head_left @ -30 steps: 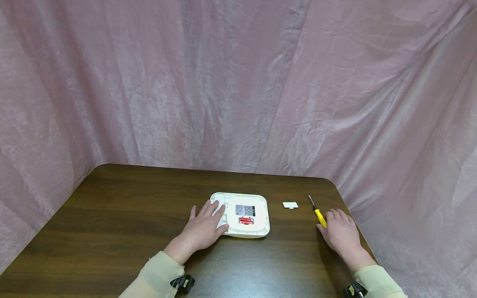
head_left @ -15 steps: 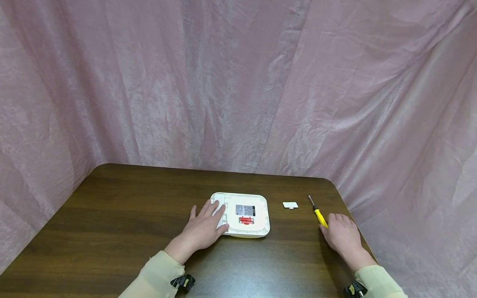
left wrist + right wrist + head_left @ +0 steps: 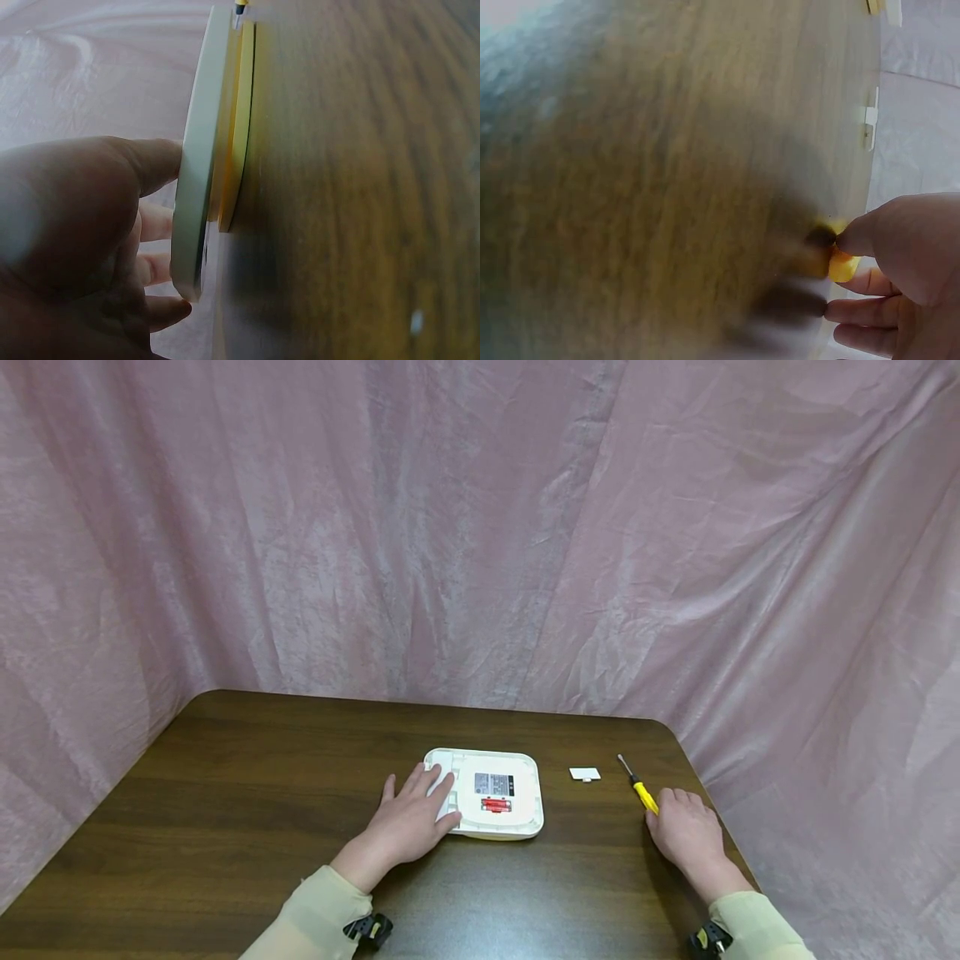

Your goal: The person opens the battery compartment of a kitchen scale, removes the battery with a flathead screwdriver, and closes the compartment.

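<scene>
A white rounded-square device (image 3: 525, 795) lies on the table with its battery compartment facing up and red batteries (image 3: 496, 806) in it. My left hand (image 3: 405, 828) rests on its left side, fingers spread and nearly straight. Seen edge-on in the left wrist view, the device (image 3: 199, 150) has a yellow part (image 3: 241, 127) beneath it. At the right, my right hand (image 3: 686, 831) pinches the handle end of a yellow screwdriver (image 3: 642, 795), whose shaft points away from me. The right wrist view shows thumb and fingers on either side of the yellow handle (image 3: 844, 264).
A small white battery cover (image 3: 584, 773) lies between the device and the screwdriver. The right edge of the brown wooden table (image 3: 247, 777) runs close beside my right hand. Pink curtains (image 3: 480, 543) hang behind the table.
My right hand has drawn back slightly along the screwdriver, and the screwdriver's tip has shifted a little to the left. The left hand and the device have stayed put.
</scene>
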`<state>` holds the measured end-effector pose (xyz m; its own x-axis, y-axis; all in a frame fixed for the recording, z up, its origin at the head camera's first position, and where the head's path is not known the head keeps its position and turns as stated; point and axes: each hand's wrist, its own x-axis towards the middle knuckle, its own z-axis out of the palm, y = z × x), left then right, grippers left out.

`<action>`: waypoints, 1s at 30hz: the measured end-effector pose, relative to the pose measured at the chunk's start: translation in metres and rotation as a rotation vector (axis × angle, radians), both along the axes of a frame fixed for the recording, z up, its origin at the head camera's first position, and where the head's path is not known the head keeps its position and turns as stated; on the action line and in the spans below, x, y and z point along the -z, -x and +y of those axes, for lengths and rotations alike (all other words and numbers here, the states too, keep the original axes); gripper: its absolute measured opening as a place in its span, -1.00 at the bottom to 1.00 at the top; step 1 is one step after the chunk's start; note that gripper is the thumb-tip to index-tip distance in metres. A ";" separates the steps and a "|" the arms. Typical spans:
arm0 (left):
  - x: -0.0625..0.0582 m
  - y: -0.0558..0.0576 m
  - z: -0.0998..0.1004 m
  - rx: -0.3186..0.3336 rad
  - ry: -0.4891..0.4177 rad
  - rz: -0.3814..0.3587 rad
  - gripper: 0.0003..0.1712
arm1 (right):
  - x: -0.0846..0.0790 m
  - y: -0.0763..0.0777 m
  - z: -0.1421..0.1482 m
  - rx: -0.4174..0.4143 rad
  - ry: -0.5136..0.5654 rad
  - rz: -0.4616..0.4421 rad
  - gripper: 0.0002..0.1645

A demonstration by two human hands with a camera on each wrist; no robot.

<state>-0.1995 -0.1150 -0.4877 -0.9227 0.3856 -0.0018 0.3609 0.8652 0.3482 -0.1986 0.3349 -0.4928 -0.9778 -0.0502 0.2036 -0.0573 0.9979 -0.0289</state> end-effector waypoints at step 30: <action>0.001 -0.004 -0.002 0.007 -0.010 0.010 -0.22 | -0.021 -0.001 -0.019 0.019 0.235 0.282 -0.80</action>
<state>-0.1959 -0.1167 -0.4883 -0.9198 0.3921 0.0112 0.3705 0.8589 0.3536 -0.1977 0.3164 -0.4714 -0.8817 0.0475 0.4694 -0.0771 0.9670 -0.2427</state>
